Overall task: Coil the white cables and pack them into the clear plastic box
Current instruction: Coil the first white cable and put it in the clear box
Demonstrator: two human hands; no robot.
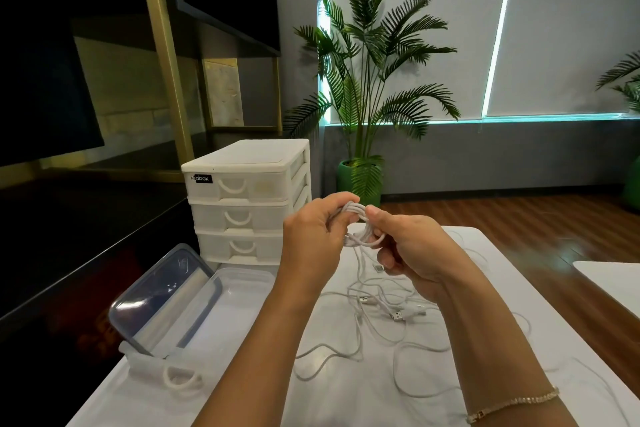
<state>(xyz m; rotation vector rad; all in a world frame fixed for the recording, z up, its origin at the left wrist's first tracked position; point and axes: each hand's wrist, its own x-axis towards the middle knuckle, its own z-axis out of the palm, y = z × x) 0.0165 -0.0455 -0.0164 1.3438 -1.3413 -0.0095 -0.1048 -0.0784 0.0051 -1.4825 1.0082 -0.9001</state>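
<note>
A small coil of white cable (360,224) is held up above the table between both hands. My left hand (313,239) grips its left side with curled fingers. My right hand (412,250) pinches the coil's right side, and a loose end with a USB plug (379,268) hangs below it. Several more white cables (377,333) lie tangled on the white table (346,402). The clear plastic box (221,308) stands open at the left, below my left forearm, with its blue-rimmed lid (162,291) leaning up against its left side.
A white three-drawer unit (247,201) stands at the table's far left corner. A pulled-out drawer (166,369) with a loop handle lies at the front left. A dark counter runs along the left; a potted palm (363,80) stands behind. Another white table's corner (613,281) shows at right.
</note>
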